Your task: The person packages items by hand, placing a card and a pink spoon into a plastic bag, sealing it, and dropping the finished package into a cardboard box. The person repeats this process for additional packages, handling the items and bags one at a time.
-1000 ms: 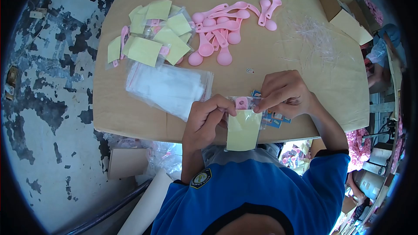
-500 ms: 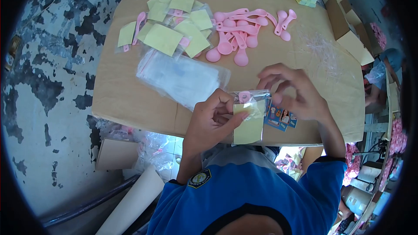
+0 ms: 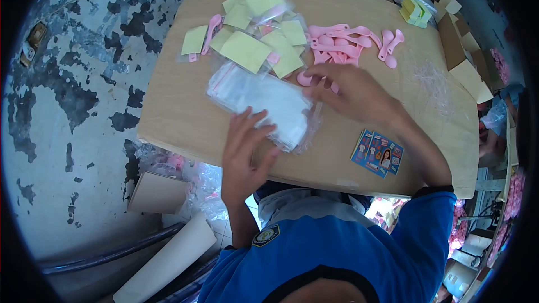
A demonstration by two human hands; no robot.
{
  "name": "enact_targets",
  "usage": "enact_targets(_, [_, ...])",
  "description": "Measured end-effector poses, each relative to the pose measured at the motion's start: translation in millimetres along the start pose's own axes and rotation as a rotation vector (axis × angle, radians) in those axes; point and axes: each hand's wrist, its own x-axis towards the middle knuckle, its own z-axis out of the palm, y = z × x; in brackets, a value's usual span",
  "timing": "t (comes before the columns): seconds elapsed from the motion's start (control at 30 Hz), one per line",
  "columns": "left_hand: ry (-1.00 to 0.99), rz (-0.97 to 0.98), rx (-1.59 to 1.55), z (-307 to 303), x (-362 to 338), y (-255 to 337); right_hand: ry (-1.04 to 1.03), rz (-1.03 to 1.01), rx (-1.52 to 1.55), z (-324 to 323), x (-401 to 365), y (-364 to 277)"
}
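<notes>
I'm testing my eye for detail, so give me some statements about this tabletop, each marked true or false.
1. Small blue printed cards lie on the brown table. True.
2. The bare left hand holds one of these cards. False: the left hand holds none; its fingers are spread by the clear plastic bags.
3. Pink plastic spoons lie between the clear packets with pale yellow cards and the open brown cardboard box. True.
4. The blue cards lie on the clear bags. False: they lie apart, to the right.
</notes>
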Motion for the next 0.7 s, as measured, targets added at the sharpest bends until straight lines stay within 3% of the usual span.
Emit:
enact_targets(0.1, [-0.102, 0.055, 0.117, 14, -4, -1, -0.074, 0.011, -0.041, 21, 11, 6])
enact_targets(0.37, [-0.016, 0.06, 0.145, 18, -2, 4, -0.099, 0.117, 0.047, 21, 16, 15])
enact_targets(0.5, [-0.134, 0.114, 0.079, 27, -1, 10, 0.007, -0.002, -0.004, 18, 8, 14])
enact_targets(0.67, [-0.102, 0.076, 0.093, 28, 1, 10, 0.231, -0.176, -0.048, 11, -5, 39])
enact_targets(0.7, [-0.092, 0.078, 0.101, 29, 1, 12, 0.224, -0.129, 0.056, 6, -10, 37])
